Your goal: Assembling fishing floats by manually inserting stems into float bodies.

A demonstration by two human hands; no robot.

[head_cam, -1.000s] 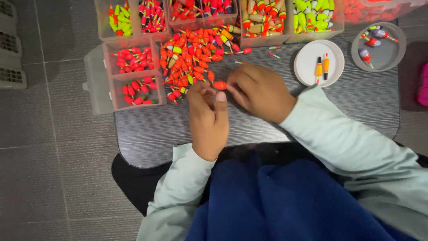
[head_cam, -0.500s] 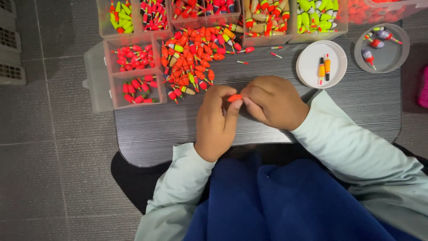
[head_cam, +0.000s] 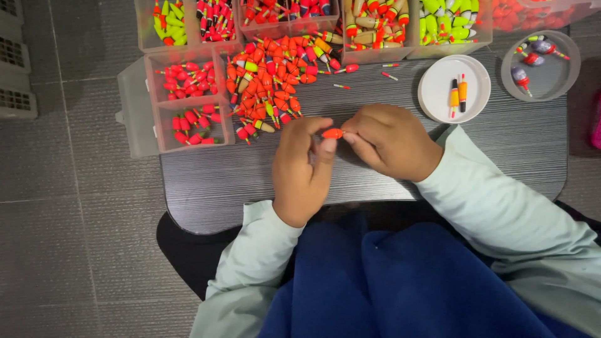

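Left hand (head_cam: pixel 303 168) and right hand (head_cam: pixel 391 141) together pinching orange float (head_cam: pixel 332 133); slip could drop it into pile (head_cam: pixel 272 94) just behind.

Bright orange-red float (head_cam: pixel 332 133) up front, over a dark grey surface (head_cam: pixel 250 188) with fine streaks. Red, orange and neon-green pile of floats (head_cam: pixel 269 87) behind. White round lid (head_cam: pixel 438 100) carrying an orange-and-black pair of floats (head_cam: pixel 458 94). Pale mint sleeves (head_cam: pixel 501 206), deep blue lap (head_cam: pixel 400 288).
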